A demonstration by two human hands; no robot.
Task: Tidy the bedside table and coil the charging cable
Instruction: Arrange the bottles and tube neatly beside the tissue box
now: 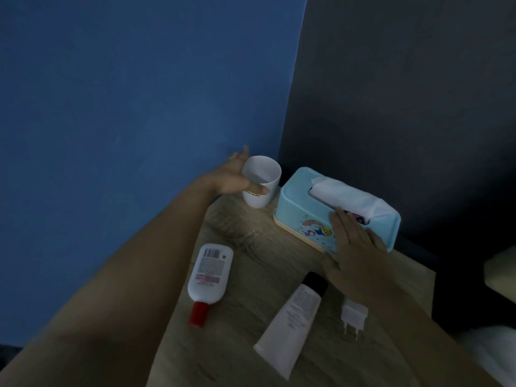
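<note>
While your left hand point(237, 180) wraps its fingers around the white cup point(261, 181), your right hand point(354, 244) rests flat and open on the tissue box point(307, 216). The charger plug point(354, 317) lies below your right wrist; no cable shows. Sliding the box could knock the cup over.

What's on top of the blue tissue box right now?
A white tissue sticks out of the slot of the blue tissue box and lies along its lid. The right hand rests on the near side, covering part of the lid and cartoon print.
</note>
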